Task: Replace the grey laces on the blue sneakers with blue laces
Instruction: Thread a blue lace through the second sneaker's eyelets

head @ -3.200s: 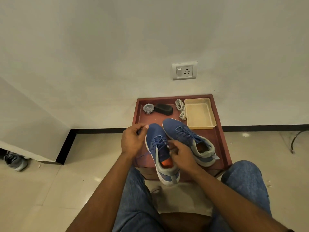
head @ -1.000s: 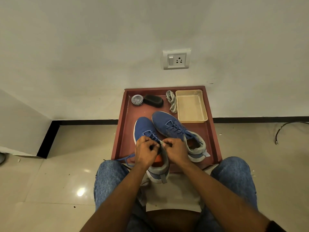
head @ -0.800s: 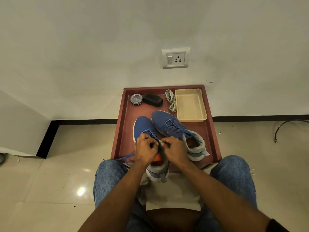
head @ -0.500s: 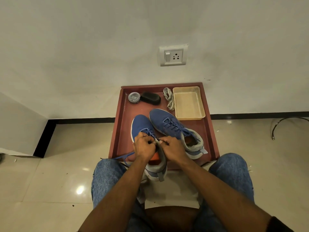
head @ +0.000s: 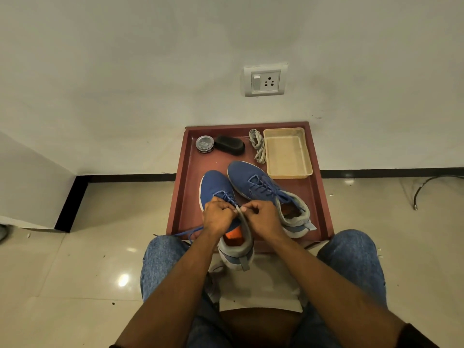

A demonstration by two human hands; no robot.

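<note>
The nearer blue sneaker overhangs the front edge of the red surface, heel toward the person. Over its tongue the left hand and right hand each pinch the blue lace with curled fingers. Beyond, the second sneaker is already laced blue. The grey laces lie bundled beside a beige tray.

One camera sits on the person's head, looking forward and down from close above at both hands and the red tray by the wall, knees at the bottom
</note>
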